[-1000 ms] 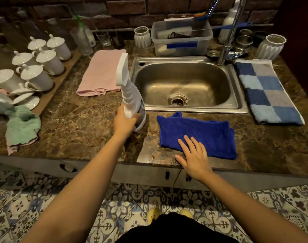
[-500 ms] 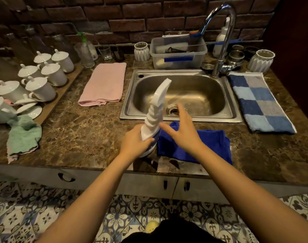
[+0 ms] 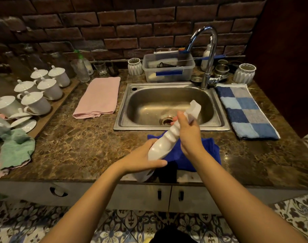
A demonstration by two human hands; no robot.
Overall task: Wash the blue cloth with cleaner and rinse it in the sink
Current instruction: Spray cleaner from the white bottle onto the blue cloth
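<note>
Bottle (image 3: pixel 164 144) tipped further, over counter edge (image 3: pixel 79 178)

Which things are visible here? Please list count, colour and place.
counter: 1, brown marble, across view
sink: 1, steel, set in counter centre
spray bottle: 1, white, tilted, before sink
blue cloth: 1, dark blue, on counter below spray bottle
pink cloth: 1, pink, left of sink
checked towel: 1, blue and grey, right of sink
green cloth: 1, green, counter's left edge
lidded cups: at least six, white, far left
left hand: 1, holds spray bottle's body
right hand: 1, holds spray bottle's neck
</note>
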